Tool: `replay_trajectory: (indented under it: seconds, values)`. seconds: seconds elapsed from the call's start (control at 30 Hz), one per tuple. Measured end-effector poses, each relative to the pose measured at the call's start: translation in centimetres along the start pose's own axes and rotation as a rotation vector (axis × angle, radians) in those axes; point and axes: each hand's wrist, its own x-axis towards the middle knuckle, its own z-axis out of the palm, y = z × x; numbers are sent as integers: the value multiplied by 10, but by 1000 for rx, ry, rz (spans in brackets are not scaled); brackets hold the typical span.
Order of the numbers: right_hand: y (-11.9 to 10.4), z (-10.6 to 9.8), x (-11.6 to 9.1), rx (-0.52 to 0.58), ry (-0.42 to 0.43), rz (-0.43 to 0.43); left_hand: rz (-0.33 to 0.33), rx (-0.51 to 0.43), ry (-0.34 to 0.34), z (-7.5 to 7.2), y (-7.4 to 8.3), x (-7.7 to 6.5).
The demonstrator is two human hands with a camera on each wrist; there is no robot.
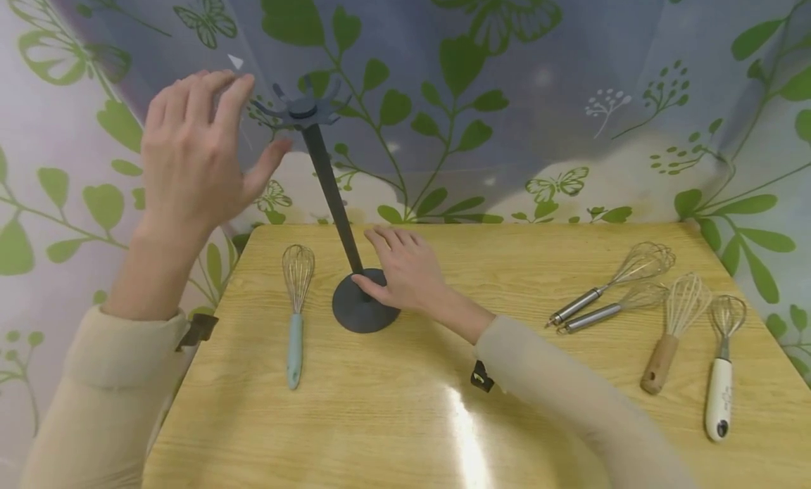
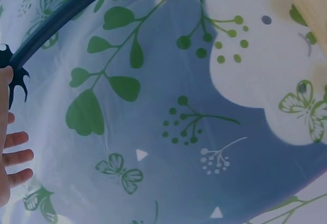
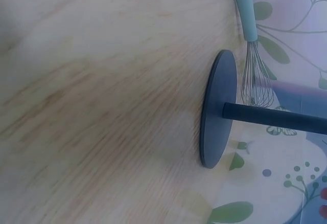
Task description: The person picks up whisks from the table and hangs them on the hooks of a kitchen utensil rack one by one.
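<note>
A dark upright stand [image 1: 332,197] with a ring of curved hooks [image 1: 303,110] on top and a round base [image 1: 357,311] stands on the table. My left hand [image 1: 193,148] is raised left of the hooks, its fingers extended and thumb toward the post; it holds nothing. In the left wrist view, part of that hand [image 2: 15,157] shows near the dark hooks. My right hand [image 1: 408,271] is beside the post, over the base's right edge, with fingers outstretched; contact cannot be told. A whisk with a light blue handle [image 1: 295,341] lies left of the base.
Two metal-handled whisks [image 1: 579,306] [image 1: 595,318], a wooden-handled whisk [image 1: 661,362] and a white-handled whisk [image 1: 719,397] lie at the table's right. Behind the wooden table [image 1: 380,418] hangs a cloth [image 1: 570,123] printed with leaves and butterflies.
</note>
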Motion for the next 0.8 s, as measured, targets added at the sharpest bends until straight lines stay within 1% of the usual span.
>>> replay_trajectory:
  seconds: [0.17, 0.3, 0.4, 0.5, 0.67, 0.8]
  values:
    - [-4, 5, 8, -11, -35, 12, 15, 12, -10, -1, 4, 8]
    - [-9, 6, 13, -12, -68, 8, 20, 16, -17, -2, 7, 12]
    - [-13, 8, 16, -25, -75, -4, 27, 32, -24, -1, 8, 13]
    - [-16, 11, 18, -45, -54, -13, 26, 52, -34, 0, 8, 14]
    - [-19, 17, 19, -88, 14, -21, 2, 71, -36, 3, 7, 14]
    - [-18, 20, 18, -116, 35, -20, 25, 86, -40, 5, 8, 14]
